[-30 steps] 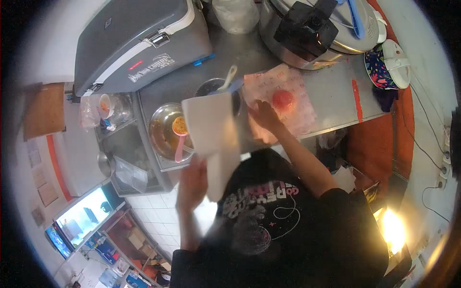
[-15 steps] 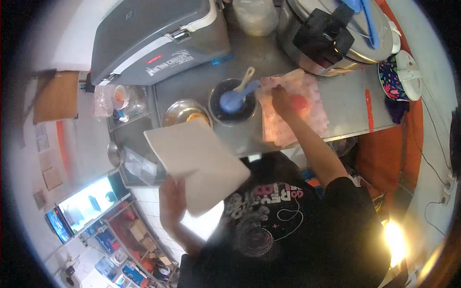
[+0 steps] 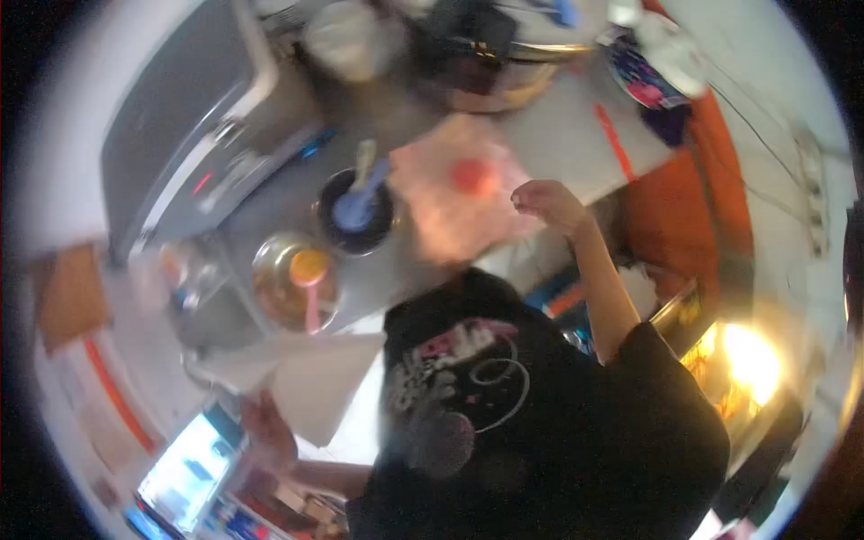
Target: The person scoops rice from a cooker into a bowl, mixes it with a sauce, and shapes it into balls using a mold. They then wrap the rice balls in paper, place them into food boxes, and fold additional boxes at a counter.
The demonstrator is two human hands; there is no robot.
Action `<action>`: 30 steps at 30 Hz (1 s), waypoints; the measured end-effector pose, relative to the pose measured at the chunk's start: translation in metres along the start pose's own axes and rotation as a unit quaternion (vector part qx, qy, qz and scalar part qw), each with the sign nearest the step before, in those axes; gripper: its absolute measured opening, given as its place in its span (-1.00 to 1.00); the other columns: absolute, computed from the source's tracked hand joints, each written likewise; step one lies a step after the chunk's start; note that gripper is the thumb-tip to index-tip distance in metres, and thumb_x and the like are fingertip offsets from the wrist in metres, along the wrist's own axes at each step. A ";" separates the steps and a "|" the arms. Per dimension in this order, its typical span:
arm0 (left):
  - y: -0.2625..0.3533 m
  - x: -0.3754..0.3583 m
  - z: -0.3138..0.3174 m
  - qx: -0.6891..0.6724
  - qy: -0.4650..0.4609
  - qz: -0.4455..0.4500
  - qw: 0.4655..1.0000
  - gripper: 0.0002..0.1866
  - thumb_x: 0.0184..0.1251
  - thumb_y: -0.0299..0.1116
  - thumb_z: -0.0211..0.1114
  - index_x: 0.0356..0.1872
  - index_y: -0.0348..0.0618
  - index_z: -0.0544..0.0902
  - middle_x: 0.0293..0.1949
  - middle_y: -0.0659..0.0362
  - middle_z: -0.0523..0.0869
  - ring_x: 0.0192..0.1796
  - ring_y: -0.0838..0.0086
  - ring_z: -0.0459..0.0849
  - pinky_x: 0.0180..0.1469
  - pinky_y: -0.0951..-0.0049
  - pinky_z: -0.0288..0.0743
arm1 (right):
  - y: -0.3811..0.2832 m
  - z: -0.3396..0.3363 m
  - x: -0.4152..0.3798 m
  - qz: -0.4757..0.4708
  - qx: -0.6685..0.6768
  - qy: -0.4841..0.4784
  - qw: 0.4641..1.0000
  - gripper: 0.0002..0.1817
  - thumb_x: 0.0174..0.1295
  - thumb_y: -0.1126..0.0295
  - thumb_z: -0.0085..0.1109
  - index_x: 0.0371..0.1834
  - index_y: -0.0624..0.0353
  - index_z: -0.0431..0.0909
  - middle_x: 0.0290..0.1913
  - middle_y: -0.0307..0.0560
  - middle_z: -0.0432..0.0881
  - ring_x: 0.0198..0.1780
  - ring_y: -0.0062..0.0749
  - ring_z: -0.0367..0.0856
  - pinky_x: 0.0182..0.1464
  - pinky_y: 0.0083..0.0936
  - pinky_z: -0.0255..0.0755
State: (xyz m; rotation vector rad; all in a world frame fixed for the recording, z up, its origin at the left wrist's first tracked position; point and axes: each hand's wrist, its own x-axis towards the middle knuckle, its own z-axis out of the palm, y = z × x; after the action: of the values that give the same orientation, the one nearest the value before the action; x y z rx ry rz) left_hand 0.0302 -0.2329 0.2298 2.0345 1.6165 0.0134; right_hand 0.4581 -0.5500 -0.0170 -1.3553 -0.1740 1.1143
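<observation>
My left hand [image 3: 268, 432] grips a pale stack of paper sheets [image 3: 315, 382] by its edge, low on the left side of my body. My right hand [image 3: 551, 205] hangs just off the right edge of the pink printed wrapping paper [image 3: 441, 202], fingers curled together; whether something small is pinched in them cannot be made out. A red glow lies on that paper. To its left stands a dark bowl [image 3: 335, 236] holding a blue ladle [image 3: 353, 212] and a cream handle. Nearer my left hand is a metal bowl [image 3: 270, 301] with a pink-handled ladle [image 3: 311, 270] of orange-yellow food.
A grey cooler box [image 3: 180, 117] stands at the upper left of the metal counter [image 3: 562, 126]. Behind the paper are a bag of pale contents [image 3: 346, 40] and a large metal pot [image 3: 513, 85]. A bright lamp [image 3: 747, 364] shines at the lower right.
My view has turned, shifting the counter leftward. My right hand has drawn back from the pink paper to its right side. My left hand has lowered the paper stack, uncovering the metal bowl.
</observation>
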 end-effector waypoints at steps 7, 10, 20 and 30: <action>0.023 0.032 0.004 -0.015 0.001 0.185 0.983 -0.60 0.47 -0.34 0.10 0.22 -0.36 0.43 0.17 -0.14 0.54 0.17 0.22 0.52 0.23 0.26 0.34 | 0.073 -0.226 -0.146 0.068 0.006 0.240 0.968 -0.56 0.22 0.53 0.15 0.18 0.42 0.42 -0.04 0.21 0.63 -0.16 -0.26 0.68 -0.12 -0.41 0.63; 0.059 0.037 0.002 -0.028 -0.096 0.140 0.985 -0.54 0.50 -0.24 0.06 0.26 -0.36 0.39 0.11 -0.07 0.57 0.12 0.19 0.54 0.22 0.23 0.36 | 0.081 -0.256 -0.163 0.114 -0.064 0.321 0.938 -0.54 0.24 0.53 0.12 0.22 0.40 0.39 -0.06 0.16 0.63 -0.21 -0.30 0.68 -0.19 -0.44 0.62; 0.105 0.023 0.005 0.017 -0.134 0.178 0.975 -0.61 0.52 -0.25 0.05 0.17 -0.35 0.45 0.03 -0.02 0.62 0.05 0.35 0.56 0.14 0.34 0.41 | 0.045 -0.156 -0.114 -0.025 -0.061 0.324 0.944 -0.68 0.23 0.42 0.16 0.00 0.36 0.52 -0.20 -0.08 0.68 -0.24 -0.46 0.66 -0.18 -0.53 0.57; 0.180 0.034 0.074 0.139 -0.193 0.373 0.897 -0.72 0.47 -0.30 0.07 0.03 -0.24 0.56 -0.09 -0.07 0.67 0.00 0.20 0.62 0.03 0.25 0.45 | 0.055 0.060 0.093 -0.311 -0.656 0.241 0.644 -0.38 0.00 0.09 0.40 0.12 0.13 0.51 -0.09 0.07 0.62 0.00 0.01 0.57 0.07 -0.10 0.42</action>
State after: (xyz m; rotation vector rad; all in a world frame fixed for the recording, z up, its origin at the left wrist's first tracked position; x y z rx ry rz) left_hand 0.2260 -0.2562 0.2295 2.5547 0.5581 -0.3386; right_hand 0.4365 -0.4534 -0.0900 -2.5093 -1.1255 -0.2166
